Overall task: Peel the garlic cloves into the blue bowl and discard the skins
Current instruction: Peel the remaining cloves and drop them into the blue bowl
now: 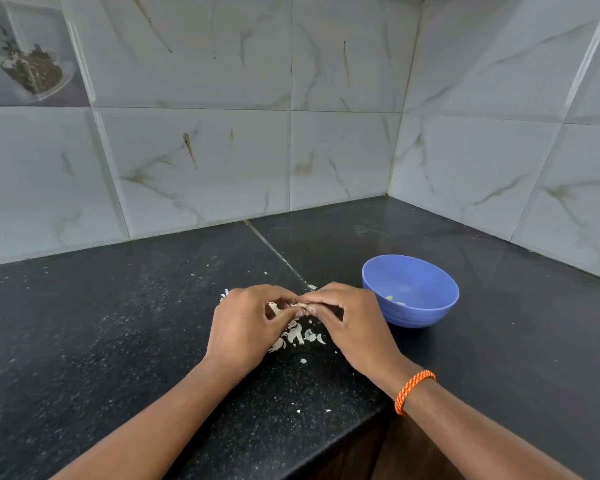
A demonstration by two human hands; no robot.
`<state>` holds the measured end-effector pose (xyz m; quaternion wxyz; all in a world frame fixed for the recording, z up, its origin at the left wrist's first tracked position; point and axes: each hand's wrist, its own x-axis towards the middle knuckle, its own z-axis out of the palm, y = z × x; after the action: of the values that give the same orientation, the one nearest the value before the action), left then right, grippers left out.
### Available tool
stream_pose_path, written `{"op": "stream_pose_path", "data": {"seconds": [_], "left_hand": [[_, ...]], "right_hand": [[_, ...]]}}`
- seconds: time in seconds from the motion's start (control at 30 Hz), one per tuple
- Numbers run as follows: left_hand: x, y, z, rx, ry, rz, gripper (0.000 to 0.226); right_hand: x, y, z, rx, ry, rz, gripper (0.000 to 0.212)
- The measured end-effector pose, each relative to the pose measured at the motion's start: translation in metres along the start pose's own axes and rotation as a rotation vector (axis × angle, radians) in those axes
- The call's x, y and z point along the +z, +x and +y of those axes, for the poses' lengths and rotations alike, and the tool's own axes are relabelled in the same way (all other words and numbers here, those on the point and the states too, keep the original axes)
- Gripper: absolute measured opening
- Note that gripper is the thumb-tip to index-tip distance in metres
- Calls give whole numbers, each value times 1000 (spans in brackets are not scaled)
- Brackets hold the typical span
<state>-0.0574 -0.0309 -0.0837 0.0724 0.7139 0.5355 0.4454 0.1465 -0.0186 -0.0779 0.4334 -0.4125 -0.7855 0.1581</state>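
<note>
Skins (pixel 297 336) litter countertop (pixel 118 323) beside blue bowl (pixel 426 313), under both hands.

On the surface (pixel 118 323), the bowl (pixel 410 291) sits just right of the right hand (pixel 352 322), the left hand (pixel 248 323) lies further left of the bowl with fingertips meeting the right hand's, and the garlic skins (pixel 298 336) lie under and between both hands.

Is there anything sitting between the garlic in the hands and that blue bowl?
Nothing visible. The garlic clove is pinched between the left hand and right hand, and the blue bowl stands just beside the right hand, open on top.
</note>
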Motion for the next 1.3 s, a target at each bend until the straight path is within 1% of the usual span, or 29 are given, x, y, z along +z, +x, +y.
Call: {"op": "stream_pose_path", "data": {"seconds": [0.2,0.3,0.5,0.67,0.9,1.07,1.17,1.3], "left_hand": [[-1,0,4,-53,-64,30,13],[-1,0,5,-73,-78,43,9],[-1,-2,7,-48,-18,49,7],[0,-3,8,-12,6,17,9],[-2,-5,17,-55,-20,26,13],[-2,-5,20,-87,-27,68,15],[-2,-5,20,-100,-51,84,21],[-2,-4,20,-120,-129,84,24]], "right_hand": [[9,-2,-5,70,123,51,18],[8,-1,-5,103,149,73,19],[10,0,-8,-22,39,47,17],[10,-2,-3,-36,25,123,16],[10,-1,-6,21,107,136,12],[11,-2,-7,-26,105,142,10],[11,-3,-7,-29,113,152,11],[12,-4,-9,-22,190,147,11]]}}
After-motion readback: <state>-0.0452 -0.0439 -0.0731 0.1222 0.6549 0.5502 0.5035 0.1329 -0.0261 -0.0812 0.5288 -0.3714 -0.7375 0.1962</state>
